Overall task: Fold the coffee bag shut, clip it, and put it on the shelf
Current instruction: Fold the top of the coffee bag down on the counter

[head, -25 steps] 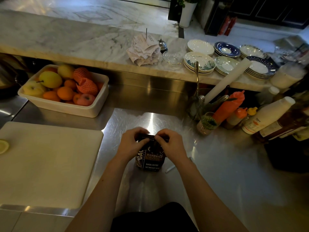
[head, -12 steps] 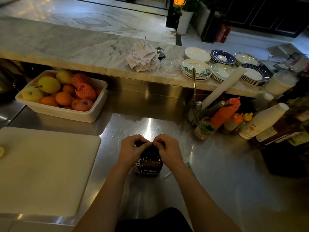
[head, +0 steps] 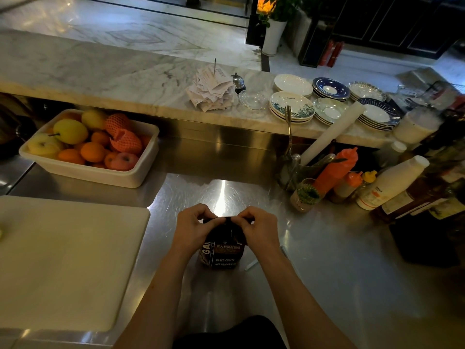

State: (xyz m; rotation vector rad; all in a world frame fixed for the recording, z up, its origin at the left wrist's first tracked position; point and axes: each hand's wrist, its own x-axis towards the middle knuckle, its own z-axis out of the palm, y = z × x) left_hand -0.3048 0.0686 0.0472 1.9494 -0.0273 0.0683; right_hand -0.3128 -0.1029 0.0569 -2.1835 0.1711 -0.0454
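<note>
Bare stainless steel counter (head: 339,285) lies open to the right of and nearer than the hands. Left, a large white cutting board (head: 63,260) lies flat. Far left, a white plastic tub of fruit (head: 100,175) blocks; far right, orange and white squeeze bottles (head: 352,180) crowd together.

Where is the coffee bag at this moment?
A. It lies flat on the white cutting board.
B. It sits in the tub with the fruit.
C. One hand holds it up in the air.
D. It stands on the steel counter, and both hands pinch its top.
D: the coffee bag stands on the steel counter, with the left hand and the right hand pinching its folded top.
</note>
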